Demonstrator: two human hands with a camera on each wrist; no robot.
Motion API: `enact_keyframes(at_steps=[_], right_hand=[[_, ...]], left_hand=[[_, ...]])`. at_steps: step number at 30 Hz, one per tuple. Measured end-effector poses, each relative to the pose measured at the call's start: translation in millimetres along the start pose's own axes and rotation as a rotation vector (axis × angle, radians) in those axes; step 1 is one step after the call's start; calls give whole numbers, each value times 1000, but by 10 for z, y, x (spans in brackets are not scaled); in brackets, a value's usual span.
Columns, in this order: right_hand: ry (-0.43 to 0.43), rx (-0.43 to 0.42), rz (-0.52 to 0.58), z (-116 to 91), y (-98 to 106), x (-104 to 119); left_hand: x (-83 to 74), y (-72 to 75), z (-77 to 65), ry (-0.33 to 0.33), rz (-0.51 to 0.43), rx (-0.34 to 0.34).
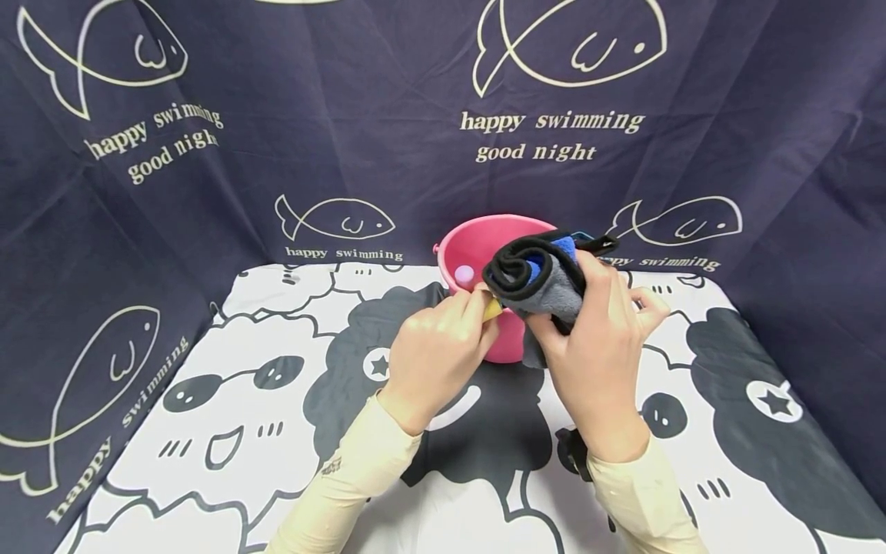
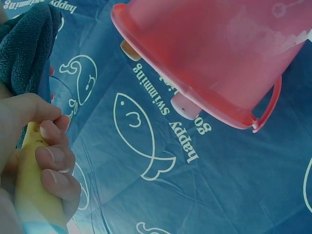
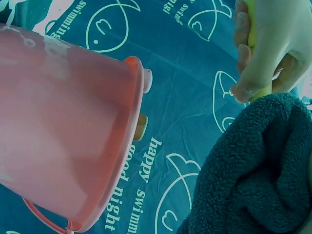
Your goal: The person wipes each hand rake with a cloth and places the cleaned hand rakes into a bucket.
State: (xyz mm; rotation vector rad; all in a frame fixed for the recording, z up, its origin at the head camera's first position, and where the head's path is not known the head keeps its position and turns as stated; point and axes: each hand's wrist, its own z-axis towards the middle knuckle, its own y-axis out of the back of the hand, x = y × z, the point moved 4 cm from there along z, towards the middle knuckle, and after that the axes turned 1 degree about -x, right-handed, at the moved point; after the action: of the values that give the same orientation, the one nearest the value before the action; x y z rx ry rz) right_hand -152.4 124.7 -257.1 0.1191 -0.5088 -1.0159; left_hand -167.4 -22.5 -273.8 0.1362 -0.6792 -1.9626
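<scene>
My left hand [image 1: 439,350] grips a yellow rod-like object [image 2: 39,183] with a light blue band at its lower end; its exact kind is unclear. Rolled up in my right hand [image 1: 609,338] is a grey and blue towel [image 1: 557,296] with black edging. The yellow tip meets or lies close beside the towel; which of these, I cannot tell. Both hands are in front of a pink bucket [image 1: 507,346], partly covering it in the head view. A pale purple rounded end [image 1: 464,275] shows inside the bucket, and a tan end [image 2: 130,50] pokes past its rim.
The bucket's handle [image 2: 270,105] hangs at its side. Beneath is a white cloth [image 1: 277,415] printed with black and white cartoon sheep. A dark blue curtain [image 1: 401,100] with fish drawings rises behind and at both sides. Something black [image 1: 573,450] lies by the right wrist.
</scene>
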Motion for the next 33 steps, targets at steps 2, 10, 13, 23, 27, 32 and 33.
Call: enact_keyframes(at_steps=[2, 10, 13, 23, 27, 32, 33], right_hand=[[-9, -5, 3, -1, -3, -8], [-50, -42, 13, 14, 12, -59], [-60, -58, 7, 26, 23, -80], [-73, -92, -5, 36, 45, -123], [-81, -107, -8, 35, 47, -134], [-91, -119, -22, 39, 53, -137], [-94, -119, -22, 40, 54, -137]], left_hand=[[-1, -2, 0, 0, 4, 0], [-11, -11, -11, -17, 17, -15], [-16, -10, -9, -23, 15, -12], [-31, -12, -6, -39, 26, -5], [-43, -5, -2, -50, 30, -7], [-47, 1, 4, -59, 22, -2], [-47, 1, 5, -60, 21, -1]])
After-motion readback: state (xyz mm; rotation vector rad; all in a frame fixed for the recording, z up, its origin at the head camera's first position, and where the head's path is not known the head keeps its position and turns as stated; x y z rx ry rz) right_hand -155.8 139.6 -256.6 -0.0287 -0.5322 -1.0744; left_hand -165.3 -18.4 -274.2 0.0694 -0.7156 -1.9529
